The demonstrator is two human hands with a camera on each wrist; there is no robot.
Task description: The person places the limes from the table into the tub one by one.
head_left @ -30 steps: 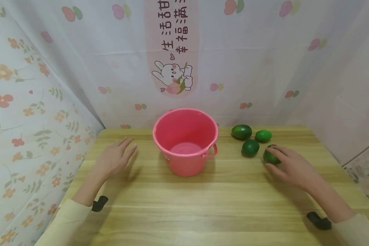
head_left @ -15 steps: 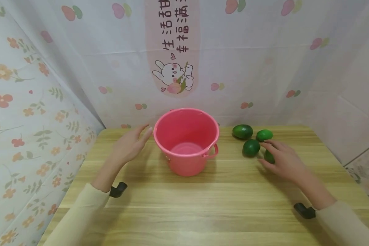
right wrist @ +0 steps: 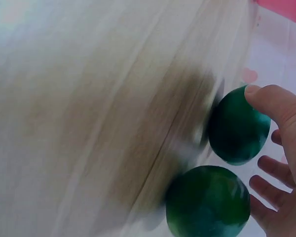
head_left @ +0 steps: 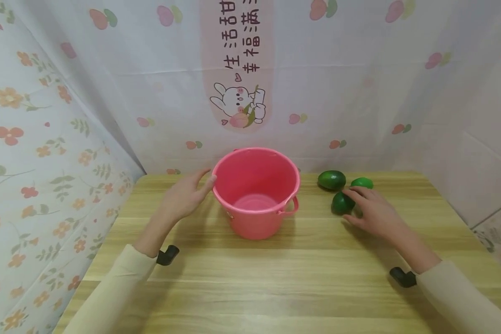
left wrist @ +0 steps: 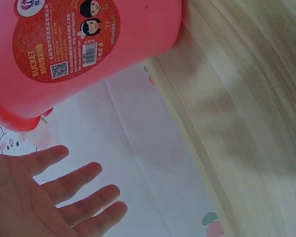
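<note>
A pink bucket (head_left: 254,222) stands upright on the wooden table, its red label (left wrist: 69,39) facing my left wrist camera. My left hand (head_left: 185,197) is at its left side, thumb tip right at the rim, with fingers straight and spread in the left wrist view. On the right, my right hand (head_left: 373,211) reaches over a dark green oval fruit (right wrist: 239,126); the thumb overlaps this fruit in the right wrist view and the other fingers are loosely extended. Nearer the palm is another dark green fruit (right wrist: 207,202), mostly hidden by the hand in the head view.
Behind the right hand lie a longer dark green fruit (head_left: 331,180) and a brighter green, lime-like fruit (head_left: 362,182). The bucket's pink handle (head_left: 291,207) hangs at its right side. A printed curtain (head_left: 158,93) closes off the table's back edge.
My left hand has moved right and forward to the bucket's rim. My right hand has shifted left from the nearest green fruit to the dark one beside it. The bucket has stayed in place.
</note>
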